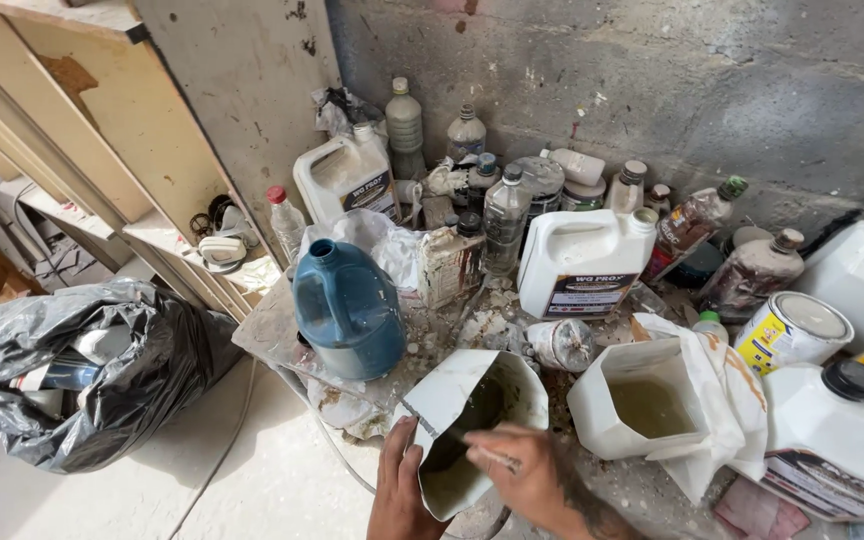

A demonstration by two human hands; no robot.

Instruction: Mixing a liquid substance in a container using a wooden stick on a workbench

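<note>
Head view, looking down on a cluttered, paint-crusted bench against a grey block wall. At six o'clock, left hand [399, 490] clamped on the near wall of a cut-open white container [472, 425], fingers curled round its edge; murky greenish liquid inside. Right hand [522, 478] over the container's mouth, fingers pinched together on a thin pale stick [487, 457] dipping towards the liquid.

Beside it at four o'clock, a second cut-open white jug [642, 405] with yellowish liquid, a stained white cloth [727, 400] draped over its right side. At nine o'clock from the hands, a blue jug [349, 310], uncapped, upright.

Risks, as a judgement: container tilted and sitting near the bench edge, so a hard stir or a slackened left grip could slop liquid onto the floor; an elbow swing to the right could knock the open second jug; the uncapped blue jug could tip if the bench sheet is jogged.

Count, as far as visible: two cut-open white containers; one blue jug; four whole white jugs, one [584, 262] at twelve o'clock, one [347, 178] at eleven, two at the right edge; one labelled tin [792, 330] at two o'clock; roughly ten small bottles crowded along the wall, exact number hard to tell; one black plastic sack [82, 375] on the floor at nine o'clock
</note>
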